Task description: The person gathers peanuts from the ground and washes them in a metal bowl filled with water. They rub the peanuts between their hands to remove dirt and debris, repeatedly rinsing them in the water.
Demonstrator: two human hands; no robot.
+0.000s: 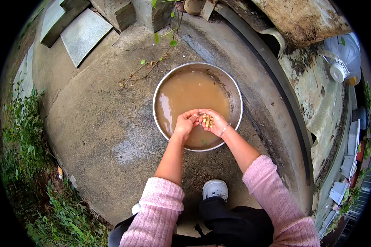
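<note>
A round metal basin (238, 89) of muddy brown water (194, 89) stands on the concrete before me. Over its near side, my right hand (216, 122) is cupped around several small yellowish-brown pieces (208, 120), which look like peanuts in the shell. A thin bracelet (225, 130) circles that wrist. My left hand (187, 122) is beside it, its fingertips drawn together close to the pieces and the right fingers. Whether the left fingers pinch a piece is too small to tell. A bit of green leaf (203, 142) shows in the water near the basin's close rim.
My shoe (215, 189) is just below the basin. A vine stem (148, 72) lies on the concrete beyond it. Stone slabs (86, 35) rest at the far left, weeds (25, 129) along the left edge. At right are a black pipe (284, 92) and a plastic jug (340, 66).
</note>
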